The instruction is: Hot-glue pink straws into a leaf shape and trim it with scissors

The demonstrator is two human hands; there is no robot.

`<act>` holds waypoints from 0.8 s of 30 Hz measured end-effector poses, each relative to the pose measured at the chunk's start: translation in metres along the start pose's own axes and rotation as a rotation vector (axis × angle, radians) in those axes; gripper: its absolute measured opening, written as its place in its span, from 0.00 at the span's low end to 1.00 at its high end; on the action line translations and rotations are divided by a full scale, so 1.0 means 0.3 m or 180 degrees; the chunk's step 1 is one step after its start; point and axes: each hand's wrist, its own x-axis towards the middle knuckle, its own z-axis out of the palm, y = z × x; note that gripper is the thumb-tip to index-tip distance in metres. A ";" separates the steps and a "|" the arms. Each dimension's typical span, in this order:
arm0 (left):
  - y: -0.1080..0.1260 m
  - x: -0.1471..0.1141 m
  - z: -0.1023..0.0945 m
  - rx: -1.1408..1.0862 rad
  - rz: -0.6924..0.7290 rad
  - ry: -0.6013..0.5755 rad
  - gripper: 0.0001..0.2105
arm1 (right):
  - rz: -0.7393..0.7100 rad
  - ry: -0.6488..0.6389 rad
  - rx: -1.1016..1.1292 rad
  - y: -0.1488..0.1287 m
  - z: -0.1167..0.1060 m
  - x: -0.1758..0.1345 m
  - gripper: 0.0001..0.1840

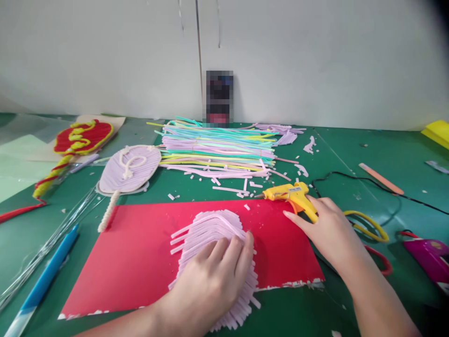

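Note:
My left hand (213,276) rests on a rounded panel of lilac pipe cleaners (206,224) laid side by side. Its fingers are curled, with the tips pressed on a bent lilac piece at the panel's upper right; the tips are partly hidden. Under the panel lies a red sheet (140,252) with a white, ragged front edge. My right hand (326,222) is around the handle of a yellow hot glue gun (289,192), thumb stretched out to the left. The gun lies on its side at the sheet's back right, nozzle pointing left.
Bundled pastel pipe cleaners (217,145) lie behind, with cut scraps around. At left are a lilac fan (129,168), a red and yellow fan (84,138) and a blue pen-like tool (49,271). A black cord (351,175) and a purple object (428,257) are at right.

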 end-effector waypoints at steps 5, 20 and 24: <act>-0.005 -0.057 -0.012 -0.0026 -0.0089 0.0154 0.17 | -0.0228 0.1047 0.0272 -0.076 -0.066 -0.018 0.25; -0.010 -0.094 0.025 0.0602 -0.1022 0.0003 0.19 | -0.1575 -0.0485 0.2052 -0.269 -0.040 -0.115 0.10; -0.012 -0.098 0.029 0.0596 -0.0966 0.0042 0.19 | -0.1600 -0.0381 0.1970 -0.263 -0.032 -0.109 0.09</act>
